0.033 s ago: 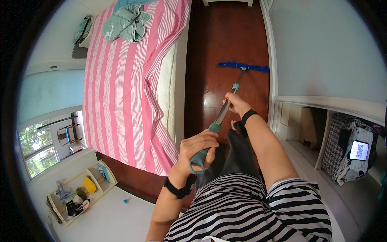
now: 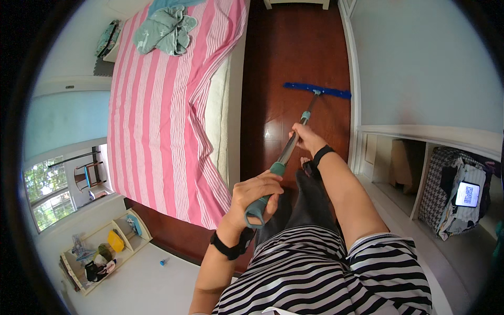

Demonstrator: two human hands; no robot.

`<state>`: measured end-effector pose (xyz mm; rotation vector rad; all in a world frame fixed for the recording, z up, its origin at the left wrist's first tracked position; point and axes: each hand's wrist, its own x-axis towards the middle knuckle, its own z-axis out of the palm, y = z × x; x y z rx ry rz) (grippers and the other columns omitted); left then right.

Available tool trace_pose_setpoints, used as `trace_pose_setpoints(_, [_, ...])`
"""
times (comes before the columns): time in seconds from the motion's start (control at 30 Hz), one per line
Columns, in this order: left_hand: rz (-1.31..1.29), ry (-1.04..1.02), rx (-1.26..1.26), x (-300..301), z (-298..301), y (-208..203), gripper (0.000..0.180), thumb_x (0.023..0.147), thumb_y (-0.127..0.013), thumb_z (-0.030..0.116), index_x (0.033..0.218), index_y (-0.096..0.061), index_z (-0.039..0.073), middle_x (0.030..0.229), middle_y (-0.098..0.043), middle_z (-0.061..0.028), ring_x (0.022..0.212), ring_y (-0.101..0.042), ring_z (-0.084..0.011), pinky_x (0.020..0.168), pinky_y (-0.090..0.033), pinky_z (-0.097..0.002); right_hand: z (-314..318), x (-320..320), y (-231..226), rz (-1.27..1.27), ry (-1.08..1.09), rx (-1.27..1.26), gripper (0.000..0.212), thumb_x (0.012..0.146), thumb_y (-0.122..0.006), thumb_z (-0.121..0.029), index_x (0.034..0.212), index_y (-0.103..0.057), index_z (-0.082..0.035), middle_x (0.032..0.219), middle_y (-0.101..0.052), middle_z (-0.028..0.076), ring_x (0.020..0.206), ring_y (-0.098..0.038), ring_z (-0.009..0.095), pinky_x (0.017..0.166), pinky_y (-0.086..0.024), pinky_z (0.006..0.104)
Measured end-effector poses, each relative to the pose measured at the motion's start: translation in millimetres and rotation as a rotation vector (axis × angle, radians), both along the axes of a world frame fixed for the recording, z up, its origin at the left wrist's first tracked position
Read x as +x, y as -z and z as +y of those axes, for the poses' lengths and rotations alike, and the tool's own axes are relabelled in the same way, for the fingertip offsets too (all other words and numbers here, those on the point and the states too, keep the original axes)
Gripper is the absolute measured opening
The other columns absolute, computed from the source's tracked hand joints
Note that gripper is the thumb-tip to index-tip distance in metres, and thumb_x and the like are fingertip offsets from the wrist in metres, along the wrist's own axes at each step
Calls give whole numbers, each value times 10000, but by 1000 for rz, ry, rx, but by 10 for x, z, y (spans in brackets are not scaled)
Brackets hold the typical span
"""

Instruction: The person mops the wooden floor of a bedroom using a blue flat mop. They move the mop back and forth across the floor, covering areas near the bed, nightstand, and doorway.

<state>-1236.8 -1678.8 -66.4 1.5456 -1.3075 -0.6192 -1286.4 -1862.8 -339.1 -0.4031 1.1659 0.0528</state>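
Observation:
A flat mop (image 2: 333,93) with a long blue head lies across the reddish-brown wooden floor (image 2: 294,42). Its right end is close to the white cabinet base. The metal pole slants from the head back toward my body and ends in a green grip with a loop. Around that grip, at the top end, my left hand (image 2: 255,193) is wrapped. Farther down the pole, my right hand (image 2: 308,138) is closed on the bare metal. Both wrists wear black bands. Part of one bare foot (image 2: 304,160) shows below my right hand.
Along the left stands a bed (image 2: 157,121) with a pink striped sheet and a crumpled green cloth (image 2: 167,31). White sliding doors (image 2: 425,68) and an open cubby with folded clothes and a lit phone (image 2: 467,195) line the right. A small shelf (image 2: 137,242) is at lower left.
The mop has come very slightly nearer to me. My left hand has shifted a little left and down with the grip.

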Motion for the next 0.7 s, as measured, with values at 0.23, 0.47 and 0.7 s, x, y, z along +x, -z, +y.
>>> trace_pose_setpoints(0.23, [78, 114, 105, 88, 910, -339, 163, 693, -612, -82, 826, -668, -7, 798, -669, -147, 861, -697, -320, 923, -533, -448, 1140, -230, 29, -19, 253, 287, 153, 941, -520, -143, 992, -440, -23, 805, -541, 99, 691, -600, 190, 586, -595, 334])
trace_pose_setpoints(0.47, [106, 131, 249, 275, 1710, -760, 135, 694, -604, -60, 808, -660, -16, 751, -649, -136, 838, -697, -323, 823, -566, -391, 2327, -182, 49, -142, 355, 516, 132, 907, -512, -106, 885, -408, -30, 781, -496, 99, 695, -560, 219, 669, -558, 369])
trace_pose_setpoints(0.7, [82, 64, 141, 175, 1487, -717, 130, 864, -617, 104, 816, -683, 1, 762, -682, -119, 819, -712, -305, 794, -571, -421, 2244, -107, -15, -175, 424, 295, 112, 894, -508, -145, 833, -473, -58, 681, -552, 99, 688, -566, 250, 696, -510, 416])
